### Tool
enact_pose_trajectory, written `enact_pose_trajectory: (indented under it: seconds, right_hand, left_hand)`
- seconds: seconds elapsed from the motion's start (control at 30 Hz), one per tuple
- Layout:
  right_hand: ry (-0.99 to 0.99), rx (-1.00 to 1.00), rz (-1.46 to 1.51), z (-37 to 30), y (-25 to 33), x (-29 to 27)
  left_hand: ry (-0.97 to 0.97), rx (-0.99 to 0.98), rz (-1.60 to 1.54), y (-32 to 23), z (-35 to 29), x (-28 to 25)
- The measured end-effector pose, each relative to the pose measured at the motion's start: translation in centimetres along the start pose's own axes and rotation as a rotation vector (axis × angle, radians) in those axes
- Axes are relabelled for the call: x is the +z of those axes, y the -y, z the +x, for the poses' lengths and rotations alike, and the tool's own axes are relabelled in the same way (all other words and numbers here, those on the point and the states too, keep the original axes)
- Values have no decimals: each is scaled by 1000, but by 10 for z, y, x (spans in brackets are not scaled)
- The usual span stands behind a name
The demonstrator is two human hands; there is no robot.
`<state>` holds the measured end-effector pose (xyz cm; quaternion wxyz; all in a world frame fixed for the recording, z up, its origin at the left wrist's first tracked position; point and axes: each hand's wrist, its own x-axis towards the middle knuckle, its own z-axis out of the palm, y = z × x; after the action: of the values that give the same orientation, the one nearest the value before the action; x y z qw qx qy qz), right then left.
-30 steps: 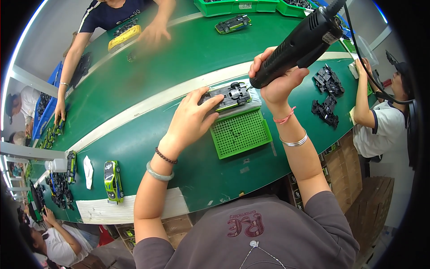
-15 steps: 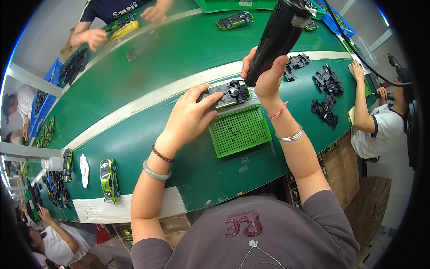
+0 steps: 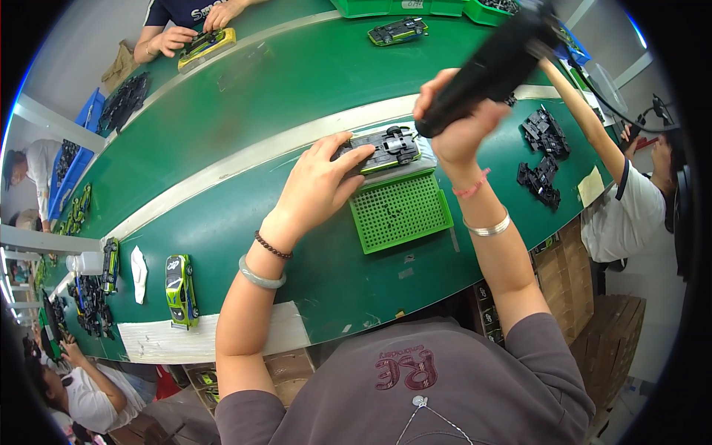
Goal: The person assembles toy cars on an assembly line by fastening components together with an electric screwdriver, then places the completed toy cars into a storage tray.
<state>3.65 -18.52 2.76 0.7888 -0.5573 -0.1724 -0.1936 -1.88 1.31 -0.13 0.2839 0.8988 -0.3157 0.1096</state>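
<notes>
A toy car (image 3: pixel 393 147) lies upside down on the bench, its black underside and wheels facing up. My left hand (image 3: pixel 324 172) grips its left end, thumb and fingers over the chassis. In my right hand (image 3: pixel 461 132) is a black electric screwdriver (image 3: pixel 493 70), tilted, blurred at its upper end, with its lower tip just off the car's right end. Directly in front of the car sits a green perforated basket (image 3: pixel 447 211) with a few tiny dark pieces in it.
Black chassis parts (image 3: pixel 545 133) lie to the right, near a co-worker's outstretched arm (image 3: pixel 593 126). A finished-looking green car (image 3: pixel 180 291) and a white cloth-like scrap (image 3: pixel 139 274) are at left. Across the bench, another person's hands (image 3: pixel 178 41) work over a yellow fixture (image 3: pixel 215 50).
My right hand has swung the screwdriver slightly right, its top tilting further right. My left hand stays on the car. The person across has brought both hands to the yellow fixture.
</notes>
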Motion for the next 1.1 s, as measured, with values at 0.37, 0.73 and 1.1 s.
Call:
enact_pose_trajectory:
  seconds: [0.37,0.73,1.1]
  right_hand:
    - [163,99,81,-61,-3,32]
    - [155,127,107,-63,-14,30]
    - [215,128,-107,-65,-15,36]
  left_hand:
    - [-60,23,-1,4,-2,4]
    - [-65,19,-9,5,-2,4]
    - [-34,31,-71,9,-3,0]
